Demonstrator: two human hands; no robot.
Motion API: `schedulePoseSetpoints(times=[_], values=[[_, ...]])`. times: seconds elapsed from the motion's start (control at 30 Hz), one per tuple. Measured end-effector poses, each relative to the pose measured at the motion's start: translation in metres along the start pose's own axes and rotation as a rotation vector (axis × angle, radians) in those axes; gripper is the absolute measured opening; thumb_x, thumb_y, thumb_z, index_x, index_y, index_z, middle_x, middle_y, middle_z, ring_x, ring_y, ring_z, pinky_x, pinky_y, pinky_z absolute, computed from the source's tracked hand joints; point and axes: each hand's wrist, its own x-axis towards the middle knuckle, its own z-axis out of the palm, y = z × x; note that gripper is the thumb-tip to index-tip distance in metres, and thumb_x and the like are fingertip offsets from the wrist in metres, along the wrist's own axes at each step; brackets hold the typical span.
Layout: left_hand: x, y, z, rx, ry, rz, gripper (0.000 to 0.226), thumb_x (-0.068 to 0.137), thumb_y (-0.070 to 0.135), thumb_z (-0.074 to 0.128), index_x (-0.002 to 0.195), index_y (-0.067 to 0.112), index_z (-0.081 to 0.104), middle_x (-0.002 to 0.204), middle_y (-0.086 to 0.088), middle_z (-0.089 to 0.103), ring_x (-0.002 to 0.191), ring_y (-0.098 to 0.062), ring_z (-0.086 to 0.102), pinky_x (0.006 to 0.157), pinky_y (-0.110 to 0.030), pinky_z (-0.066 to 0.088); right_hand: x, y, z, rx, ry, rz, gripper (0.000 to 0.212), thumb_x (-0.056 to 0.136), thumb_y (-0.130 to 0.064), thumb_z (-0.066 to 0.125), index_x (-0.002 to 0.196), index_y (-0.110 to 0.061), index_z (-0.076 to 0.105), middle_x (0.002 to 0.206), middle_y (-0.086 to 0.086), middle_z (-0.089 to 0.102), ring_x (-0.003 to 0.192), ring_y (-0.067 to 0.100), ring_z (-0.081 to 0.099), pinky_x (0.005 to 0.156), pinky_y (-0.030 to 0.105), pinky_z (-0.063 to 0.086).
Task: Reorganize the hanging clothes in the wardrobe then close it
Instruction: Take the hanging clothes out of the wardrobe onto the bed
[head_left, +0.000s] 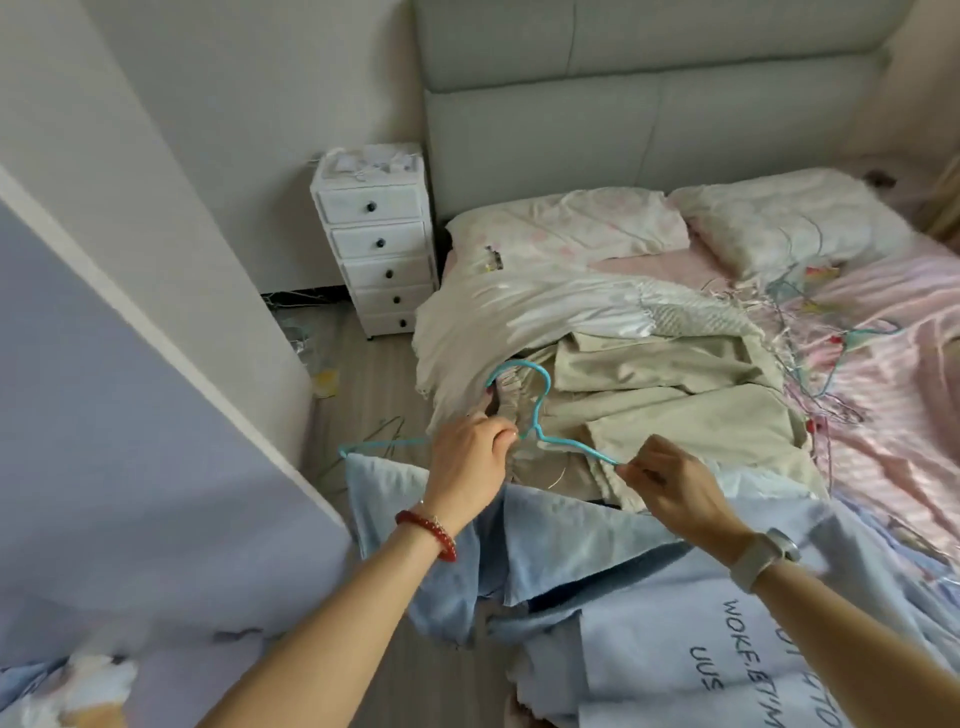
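Observation:
A turquoise wire hanger (540, 410) is held above the edge of the bed. My left hand (470, 452) pinches it at the neck, just under the hook. My right hand (675, 493) pinches its right arm together with the shoulder of a light blue shirt (597, 551). The shirt hangs below both hands and carries dark printed letters at the lower right. The hanger's left arm sticks out past the shirt's left shoulder. Beige and white clothes (654, 384) lie piled on the bed behind the hanger.
A lilac wardrobe door (119, 441) stands open at the left. A white drawer unit (376, 244) stands beside the bed's headboard. Several loose wire hangers (831, 332) lie on the pink bedding. Another thin hanger (384, 431) lies on the wooden floor.

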Motion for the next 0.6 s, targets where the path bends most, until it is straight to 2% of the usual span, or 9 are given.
schedulePoseSetpoints(times=[0.1,0.13,0.2,0.3,0.37,0.47,0.53,0.6], values=[[0.036,0.007,0.025,0.086,-0.049,0.078,0.020,0.094,0.016,0.049,0.096,0.015,0.069,0.092,-0.005,0.063,0.088,-0.025,0.057,0.083,-0.036,0.035,-0.008,0.009,-0.007,0.001,-0.020,0.079,0.038,0.084,-0.038,0.053,0.048,-0.032,0.042,0.057,-0.011,0.039,0.050,0.005,0.041,0.050,0.029,0.034],[0.044,0.007,0.030,0.099,-0.070,0.095,0.020,0.094,0.015,0.049,0.096,0.015,0.069,0.092,-0.004,0.063,0.089,-0.024,0.056,0.084,-0.036,0.034,-0.009,0.009,-0.007,0.006,-0.036,0.106,0.038,0.084,-0.044,0.050,0.049,-0.032,0.041,0.058,-0.009,0.041,0.051,0.006,0.042,0.051,0.030,0.034],[0.052,0.002,0.035,0.072,-0.063,0.109,0.020,0.093,0.012,0.049,0.094,0.012,0.070,0.089,-0.006,0.063,0.087,-0.027,0.056,0.080,-0.035,0.033,-0.008,0.005,-0.003,-0.006,-0.076,0.144,0.039,0.084,-0.052,0.043,0.058,-0.024,0.050,0.060,-0.006,0.047,0.054,0.009,0.044,0.055,0.028,0.036],[0.060,-0.015,0.031,0.008,-0.031,0.113,0.022,0.089,0.013,0.050,0.088,0.007,0.071,0.082,-0.011,0.064,0.079,-0.031,0.059,0.073,-0.034,0.037,0.007,-0.013,0.007,-0.049,-0.118,0.126,0.020,0.091,-0.035,0.050,0.082,-0.019,0.058,0.064,-0.012,0.054,0.060,0.014,0.050,0.054,0.024,0.034],[0.069,-0.031,0.023,-0.042,0.009,0.063,0.021,0.088,0.011,0.052,0.088,0.004,0.071,0.084,-0.014,0.066,0.080,-0.034,0.061,0.073,-0.039,0.043,0.024,-0.027,0.019,-0.080,-0.056,0.071,0.019,0.093,-0.029,0.049,0.091,-0.014,0.061,0.078,-0.002,0.063,0.072,0.023,0.058,0.057,0.029,0.036],[0.087,-0.051,0.006,-0.128,0.068,-0.043,0.016,0.090,0.005,0.054,0.095,0.003,0.070,0.094,-0.015,0.067,0.088,-0.034,0.060,0.079,-0.042,0.046,0.056,-0.049,0.041,-0.013,0.060,0.114,0.023,0.093,-0.025,0.048,0.087,-0.009,0.063,0.084,0.006,0.061,0.076,0.027,0.058,0.059,0.034,0.039],[0.099,-0.063,-0.007,-0.184,0.109,-0.070,0.016,0.090,0.005,0.052,0.097,0.005,0.067,0.092,-0.012,0.067,0.088,-0.032,0.060,0.078,-0.039,0.046,0.077,-0.065,0.053,0.034,0.108,0.154,0.030,0.088,-0.030,0.043,0.082,-0.008,0.064,0.080,0.005,0.061,0.072,0.028,0.059,0.059,0.038,0.043],[0.111,-0.069,-0.021,-0.232,0.148,-0.079,0.016,0.090,0.003,0.052,0.097,0.006,0.066,0.091,-0.012,0.067,0.087,-0.031,0.060,0.076,-0.034,0.043,0.095,-0.080,0.060,0.071,0.148,0.161,0.036,0.084,-0.033,0.040,0.080,-0.008,0.065,0.077,0.006,0.062,0.069,0.028,0.059,0.058,0.036,0.043]])
